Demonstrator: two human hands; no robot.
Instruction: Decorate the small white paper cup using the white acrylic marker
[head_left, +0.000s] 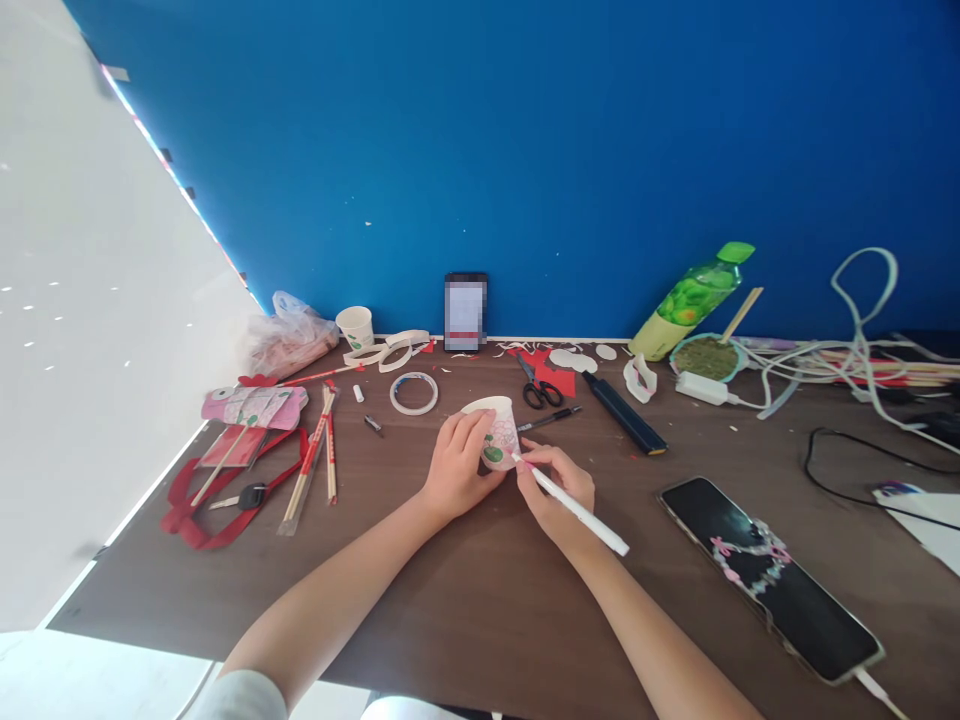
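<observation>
A white paper cup point(504, 428) with pink flower outlines and a green leaf stands at the middle of the dark table. Around its left side are the closed fingers of my left hand point(459, 465), holding it. My right hand point(559, 490) grips a white marker point(581, 510), its pink tip touching or very close to the cup's printed side. The marker's back end points toward the lower right. Behind the cup lie black scissors point(541, 393) and a black pen point(550, 419).
A phone point(466, 312) leans on the blue wall. Tape roll point(414, 394), chopsticks point(307, 460) and red ribbon point(196, 528) lie left. On the right are a black case point(625, 413), green bottle point(686, 305), bowl point(706, 358), cables and a large phone point(817, 610).
</observation>
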